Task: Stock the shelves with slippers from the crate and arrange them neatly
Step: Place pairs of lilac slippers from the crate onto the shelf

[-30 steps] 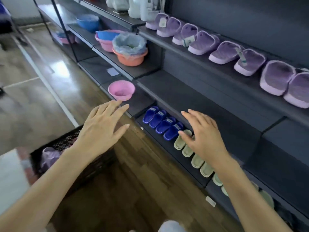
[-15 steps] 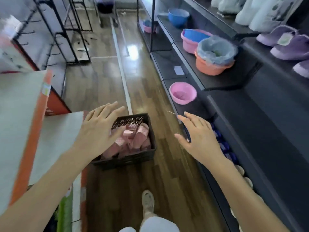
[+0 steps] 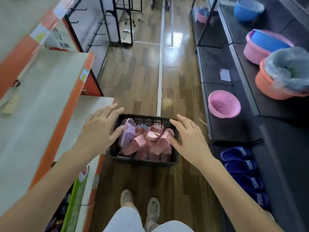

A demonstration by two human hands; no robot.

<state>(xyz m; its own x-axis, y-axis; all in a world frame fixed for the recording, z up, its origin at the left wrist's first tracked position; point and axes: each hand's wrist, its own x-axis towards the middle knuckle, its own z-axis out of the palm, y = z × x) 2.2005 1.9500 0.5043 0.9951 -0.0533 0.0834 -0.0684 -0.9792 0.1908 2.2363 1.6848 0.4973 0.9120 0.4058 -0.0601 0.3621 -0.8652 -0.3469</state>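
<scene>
Straight ahead on the floor, the crate (image 3: 142, 162) lies between my left hand (image 3: 97, 129) and right hand (image 3: 189, 141), both spread and empty. The lilac slipper (image 3: 127, 133) stands on end at its left wall, nearest my left.

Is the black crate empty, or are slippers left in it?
Not empty: the crate holds a jumbled pile of pink slippers, plus one purple slipper at its left side.

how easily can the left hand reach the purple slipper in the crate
Probably easily: the open left hand is right beside the purple slipper, which sits uncovered in the crate.
</scene>
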